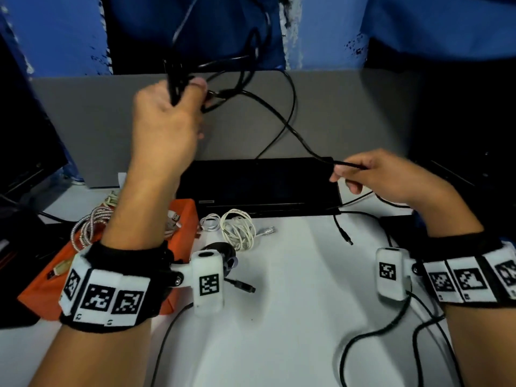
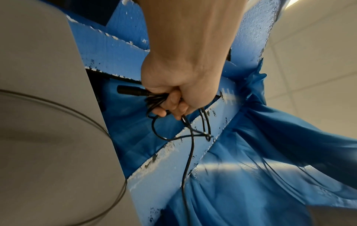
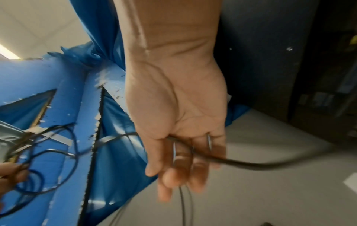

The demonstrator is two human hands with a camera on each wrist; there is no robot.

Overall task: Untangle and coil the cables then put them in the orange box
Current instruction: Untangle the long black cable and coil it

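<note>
Black cable (image 1: 268, 107): your left hand (image 1: 164, 115) clutches its loops aloft, your right hand (image 1: 374, 174) pinches its strand. Below sit the orange box (image 1: 50, 280), a white coil (image 1: 237, 229) and a black keyboard (image 1: 259, 185).

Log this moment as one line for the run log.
left hand: grips black cable loops, raised | right hand: holds same cable's strand | orange box: black cable not in
</note>
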